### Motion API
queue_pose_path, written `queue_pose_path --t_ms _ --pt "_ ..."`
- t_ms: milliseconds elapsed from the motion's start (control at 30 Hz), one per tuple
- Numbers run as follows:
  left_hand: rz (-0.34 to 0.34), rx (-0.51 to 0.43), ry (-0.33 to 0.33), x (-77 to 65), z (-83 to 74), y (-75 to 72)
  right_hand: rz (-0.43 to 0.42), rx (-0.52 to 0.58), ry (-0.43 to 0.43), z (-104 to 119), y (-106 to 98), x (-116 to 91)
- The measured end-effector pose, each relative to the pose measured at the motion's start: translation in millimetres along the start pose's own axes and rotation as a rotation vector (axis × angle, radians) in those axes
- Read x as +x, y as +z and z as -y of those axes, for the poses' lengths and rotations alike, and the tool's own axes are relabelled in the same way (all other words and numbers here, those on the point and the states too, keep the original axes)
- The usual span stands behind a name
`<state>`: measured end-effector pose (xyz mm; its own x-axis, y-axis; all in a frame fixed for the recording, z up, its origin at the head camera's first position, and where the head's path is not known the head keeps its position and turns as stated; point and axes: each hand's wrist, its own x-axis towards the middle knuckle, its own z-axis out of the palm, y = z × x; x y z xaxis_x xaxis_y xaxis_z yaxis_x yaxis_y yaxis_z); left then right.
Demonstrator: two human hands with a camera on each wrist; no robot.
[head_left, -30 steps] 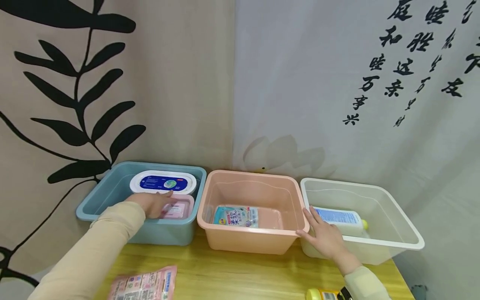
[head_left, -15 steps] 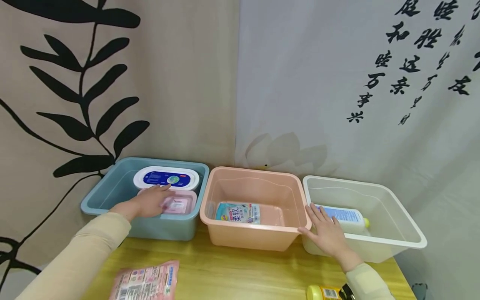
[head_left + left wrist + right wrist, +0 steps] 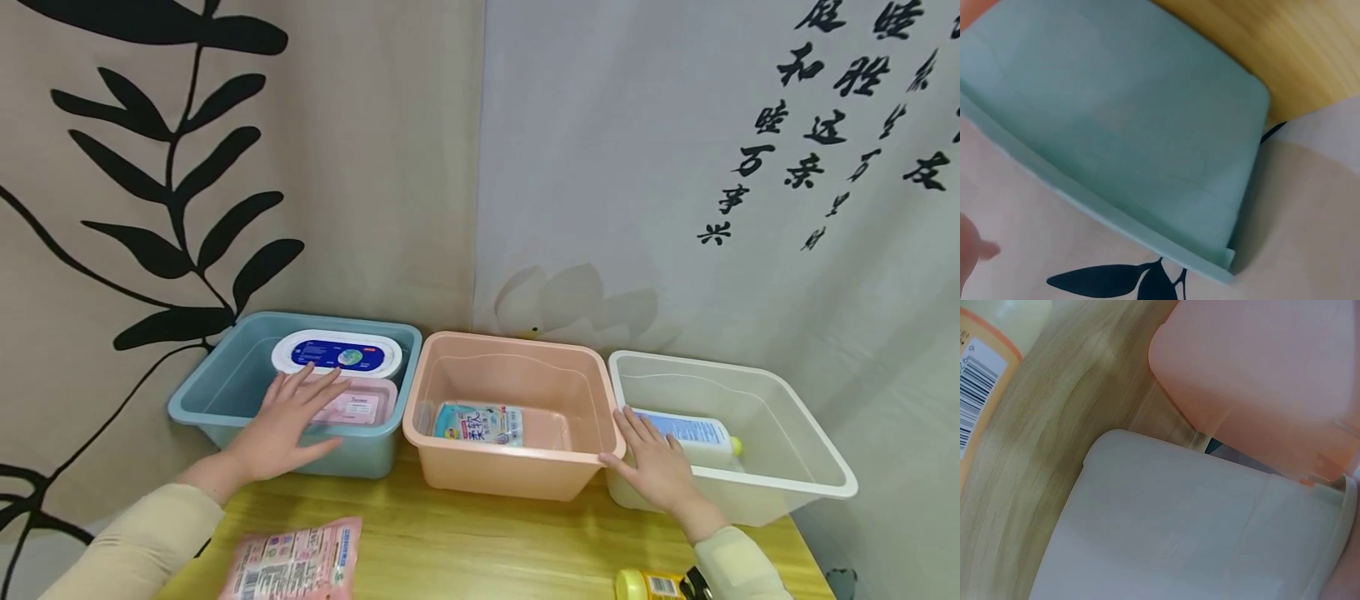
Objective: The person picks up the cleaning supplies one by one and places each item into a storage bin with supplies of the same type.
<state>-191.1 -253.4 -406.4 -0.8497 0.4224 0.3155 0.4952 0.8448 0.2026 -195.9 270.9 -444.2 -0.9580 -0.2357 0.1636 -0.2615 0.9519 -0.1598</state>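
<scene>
I log left hand [image 3: 281, 427] spread, empty, by the pink box [image 3: 363, 406] inside the blue bin [image 3: 360, 454], contact unclear, right hand [image 3: 660, 471] likewise at the white bin [image 3: 738, 503]; box likely light, stiff, best side-gripped.

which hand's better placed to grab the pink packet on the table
Probably the left hand: it's empty and nearer the pink packet, whereas the right hand is at the rims of the peach bin and white bin.

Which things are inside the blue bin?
The blue bin holds a white-lidded tub and, nearer the person, a pink container. The left hand covers part of the pink container; the floor beneath both containers is hidden.
</scene>
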Motion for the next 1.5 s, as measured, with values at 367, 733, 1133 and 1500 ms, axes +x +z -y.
queue_pose_path --t_ms 367,733,1133,1500 --pt "-0.179 0.098 0.228 -29.4 1.2 8.9 0.008 -0.017 -0.007 -1 -1 1" --pt "-0.279 0.289 0.366 -64.8 6.5 20.4 0.007 -0.014 -0.011 -2 0 3" --pt "-0.122 0.205 0.390 -101.2 2.3 59.5 0.009 -0.009 -0.011 -3 2 2" --pt "-0.032 0.190 0.300 -131.2 4.3 90.8 0.021 -0.013 -0.008 -2 0 2"
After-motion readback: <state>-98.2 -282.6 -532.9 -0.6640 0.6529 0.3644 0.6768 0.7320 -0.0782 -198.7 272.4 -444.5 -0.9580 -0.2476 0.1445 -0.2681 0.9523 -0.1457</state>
